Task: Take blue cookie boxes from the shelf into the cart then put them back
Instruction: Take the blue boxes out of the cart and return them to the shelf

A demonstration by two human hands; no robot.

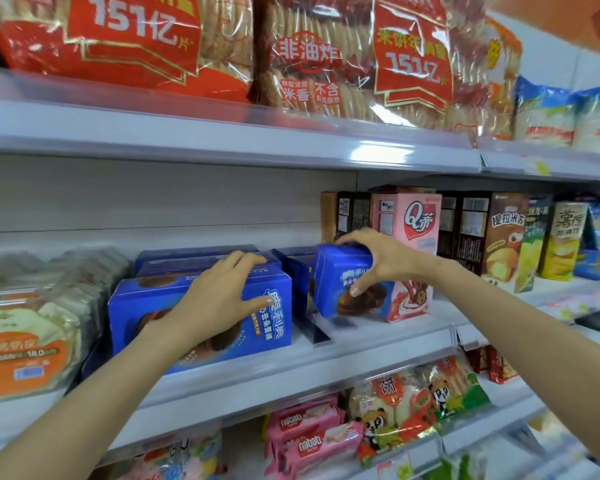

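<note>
Several blue cookie boxes stand on the middle shelf (pixel 326 344). My left hand (pixel 219 296) lies flat on the front blue cookie box (pixel 271 327), thumb on its face and fingers over its top edge; more blue boxes (pixel 187 259) sit behind it. My right hand (pixel 378 258) grips a second blue cookie box (pixel 336 282) from above, thumb on its front, holding it upright at the shelf just right of a clear divider (pixel 316 330). No cart is visible.
A pink Q box (pixel 416 220) and brown boxes (pixel 499 237) stand right of my right hand. Wrapped cakes (pixel 32 323) fill the shelf's left. Red cracker bags (pixel 326 57) sit on the shelf above, pink wafer packs (pixel 309 434) below.
</note>
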